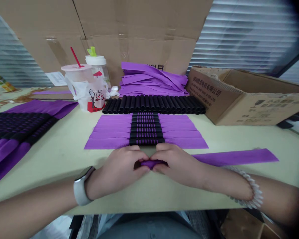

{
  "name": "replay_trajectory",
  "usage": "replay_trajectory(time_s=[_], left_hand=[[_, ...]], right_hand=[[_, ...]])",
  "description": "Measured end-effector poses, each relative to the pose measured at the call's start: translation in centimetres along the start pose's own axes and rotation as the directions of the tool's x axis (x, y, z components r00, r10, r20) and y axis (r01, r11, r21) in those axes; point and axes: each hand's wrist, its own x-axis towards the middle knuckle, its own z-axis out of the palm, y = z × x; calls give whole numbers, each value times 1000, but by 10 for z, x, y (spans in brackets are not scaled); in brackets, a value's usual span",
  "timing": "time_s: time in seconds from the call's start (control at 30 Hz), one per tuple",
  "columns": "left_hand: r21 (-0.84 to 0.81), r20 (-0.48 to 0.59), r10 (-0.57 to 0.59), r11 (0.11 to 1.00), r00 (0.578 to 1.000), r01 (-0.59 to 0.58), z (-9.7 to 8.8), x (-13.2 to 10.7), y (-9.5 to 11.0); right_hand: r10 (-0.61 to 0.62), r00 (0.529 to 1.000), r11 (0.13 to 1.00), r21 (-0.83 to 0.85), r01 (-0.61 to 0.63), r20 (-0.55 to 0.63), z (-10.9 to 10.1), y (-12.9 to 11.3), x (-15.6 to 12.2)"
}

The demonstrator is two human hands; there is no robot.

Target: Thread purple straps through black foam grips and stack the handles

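Note:
Near the front of the table, my left hand (121, 169) and my right hand (180, 164) meet, fingers pinched on a purple fabric strip (234, 157). Its gathered end shows between my fingertips, and its flat tail runs out to the right behind my right forearm. A dark spot beside my left fingers is too hidden to name. Just beyond my hands lies a row of purple strips (109, 132) running through black slotted tubes (146, 126), side by side. Behind that row, several bare black tubes (154, 103) are lined up.
A pile of purple strips (149, 79) lies at the back. Left of it stand a bagged cup with a straw (86, 86) and a white-lidded bottle (96, 60). Another set of tubed strips (17, 127) lies far left. A cardboard box (239, 96) stands at the right.

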Motion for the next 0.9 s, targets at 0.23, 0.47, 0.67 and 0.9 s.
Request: replay_trajectory(time_s=[0.23, 0.47, 0.67, 0.9], left_hand=[[-60, -21, -61, 996, 998, 60, 4, 2, -2], [-110, -12, -34, 993, 999, 32, 4, 3, 1], [-84, -33, 43, 995, 999, -45, 2, 2, 0], [-62, -197, 115, 990, 974, -129, -3, -5, 1]], right_hand=[[-9, 1000, 996, 87, 10, -17, 2, -3, 1], [-45, 999, 998, 45, 46, -20, 6, -5, 2], [-102, 994, 995, 2, 102, -32, 4, -3, 2], [-19, 997, 1000, -7, 19, -69, -23, 2, -12]])
